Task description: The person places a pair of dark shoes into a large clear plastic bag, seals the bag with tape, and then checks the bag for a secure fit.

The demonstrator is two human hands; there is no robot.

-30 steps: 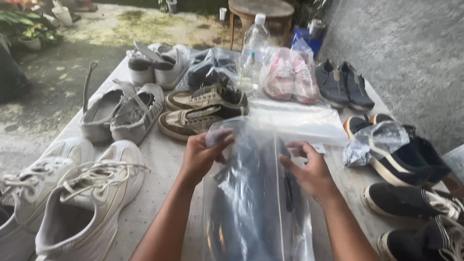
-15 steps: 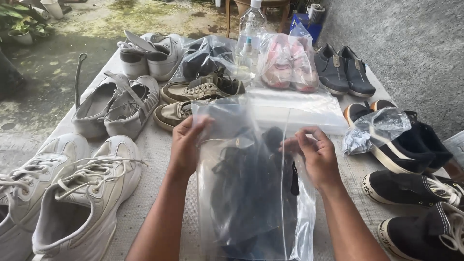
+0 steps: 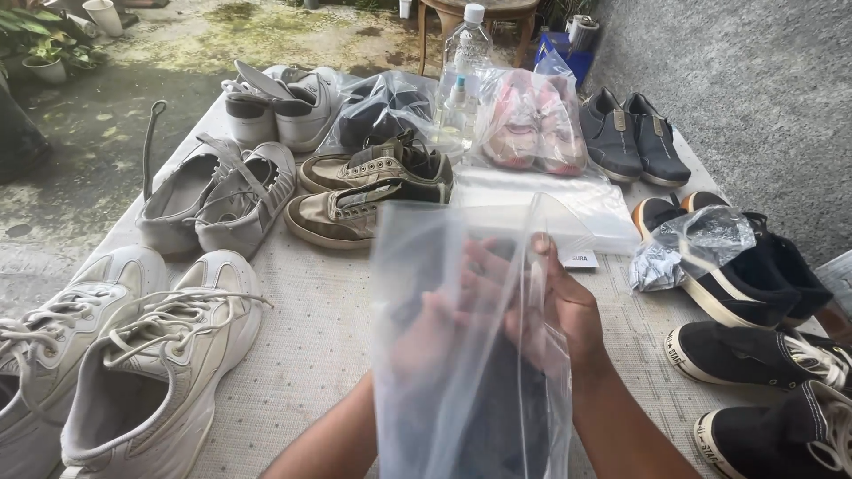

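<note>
Clear plastic bag (image 3: 461, 355) upright, long axis vertical; left hand (image 3: 426, 341), right hand (image 3: 555, 306) grip closed on it.

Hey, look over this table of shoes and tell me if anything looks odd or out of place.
Mostly tidy pairs. One oddity: a crumpled clear bag with wadded paper lies loose on the black striped shoes at the right edge. The grey shoes have a strap sticking up. Both hands, left and right, grip a clear plastic bag.

Clear plastic bag (image 3: 461, 355) held upright above the table, blurred, something dark inside its lower part
</note>
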